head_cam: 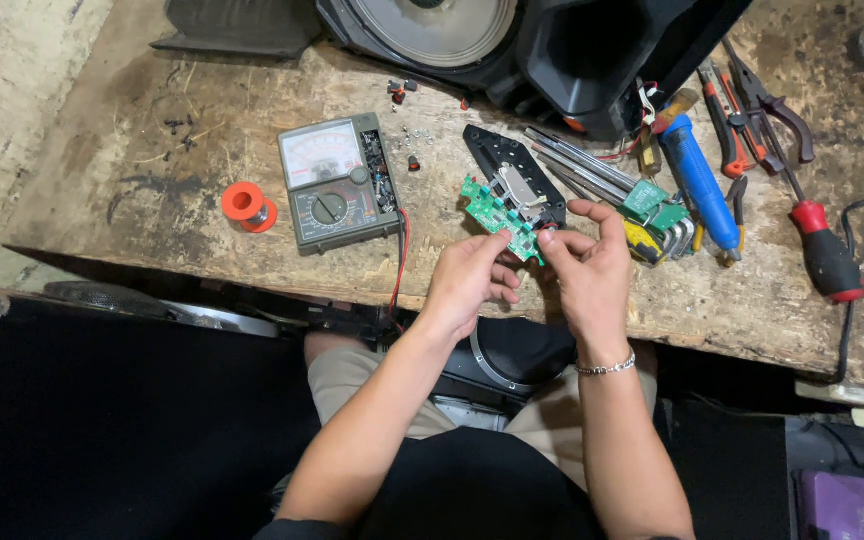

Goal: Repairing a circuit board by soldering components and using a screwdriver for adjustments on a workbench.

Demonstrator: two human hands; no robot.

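Both my hands hold a small green circuit board (495, 217) above the front edge of a worn wooden workbench (152, 190). My left hand (469, 280) pinches its near left edge. At the board's right end, my right hand (589, 268) grips with thumb and fingers. A metal part and a black plastic panel (505, 157) lie just behind the board.
A grey analog multimeter (337, 183) with a red lead and an orange solder spool (249, 207) lie left. Hex keys (592, 170), a blue-handled screwdriver (700, 183), pliers (742, 110) and a red-handled screwdriver (825, 255) lie right. A black speaker cabinet (532, 45) stands behind. Small screws are scattered nearby.
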